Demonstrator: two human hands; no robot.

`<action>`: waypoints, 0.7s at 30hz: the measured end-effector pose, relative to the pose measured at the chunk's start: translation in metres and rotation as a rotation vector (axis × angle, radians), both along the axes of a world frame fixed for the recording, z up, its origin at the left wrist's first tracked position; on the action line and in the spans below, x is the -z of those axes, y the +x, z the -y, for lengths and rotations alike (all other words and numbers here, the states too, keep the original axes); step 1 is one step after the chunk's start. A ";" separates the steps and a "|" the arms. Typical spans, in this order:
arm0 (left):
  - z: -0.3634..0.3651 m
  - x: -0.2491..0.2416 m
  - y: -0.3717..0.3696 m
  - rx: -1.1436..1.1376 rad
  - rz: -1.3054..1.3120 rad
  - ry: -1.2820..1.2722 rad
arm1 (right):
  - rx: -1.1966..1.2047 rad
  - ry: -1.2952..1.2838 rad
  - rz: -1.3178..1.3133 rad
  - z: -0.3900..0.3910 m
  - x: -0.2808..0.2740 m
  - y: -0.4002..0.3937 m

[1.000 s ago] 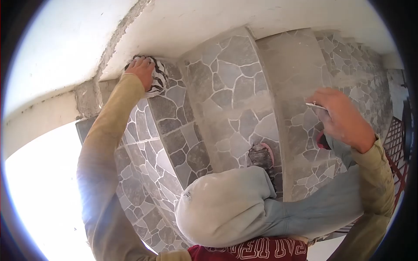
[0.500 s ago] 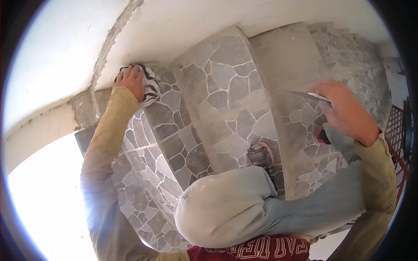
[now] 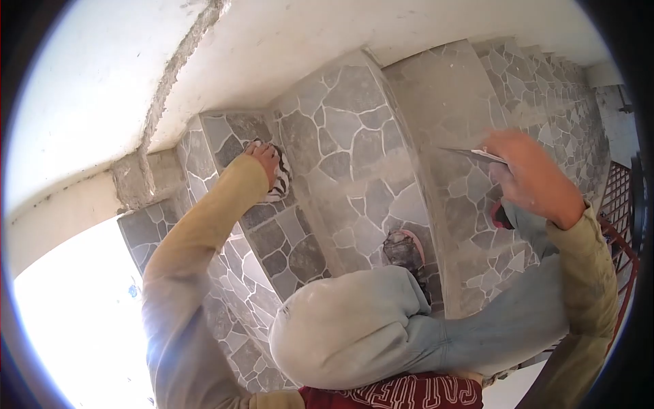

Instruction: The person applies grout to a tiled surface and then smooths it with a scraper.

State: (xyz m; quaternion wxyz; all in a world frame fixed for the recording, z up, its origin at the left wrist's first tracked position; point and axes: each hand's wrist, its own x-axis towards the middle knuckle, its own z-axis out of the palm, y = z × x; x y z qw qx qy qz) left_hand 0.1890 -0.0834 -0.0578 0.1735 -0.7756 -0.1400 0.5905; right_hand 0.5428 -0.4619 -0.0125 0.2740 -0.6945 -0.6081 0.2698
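My left hand [image 3: 266,162] presses a black-and-white striped cloth [image 3: 280,178] flat on the stone-patterned step [image 3: 274,238], its fingers bent over the cloth's upper edge. On the right, my right hand [image 3: 528,174] is closed round a thin, flat tool with a pointed blade [image 3: 470,154], held above the lower steps and pointing left. That hand is slightly blurred, and its fingers partly hide the tool's handle.
A white wall [image 3: 286,54] with a rough cement seam borders the steps. More stone-patterned steps [image 3: 545,88] run to the upper right. A red metal railing [image 3: 616,194] stands at far right. My shoe [image 3: 404,251] rests on a middle step.
My left hand and the cloth have moved right and down along the step, away from the wall corner. My right hand, still holding the tool, has shifted only slightly.
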 end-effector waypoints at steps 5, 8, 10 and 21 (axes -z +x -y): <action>-0.056 0.003 0.005 0.037 0.282 0.200 | -0.021 -0.057 -0.015 -0.007 -0.002 -0.006; -0.080 0.044 0.007 -0.119 0.147 0.169 | -0.062 -0.020 -0.053 -0.014 -0.008 -0.012; -0.070 0.050 0.005 0.042 0.318 0.120 | -0.044 0.032 -0.025 -0.015 -0.018 -0.015; -0.078 -0.045 0.017 0.055 0.360 0.146 | 0.070 -0.010 0.060 0.007 0.001 0.000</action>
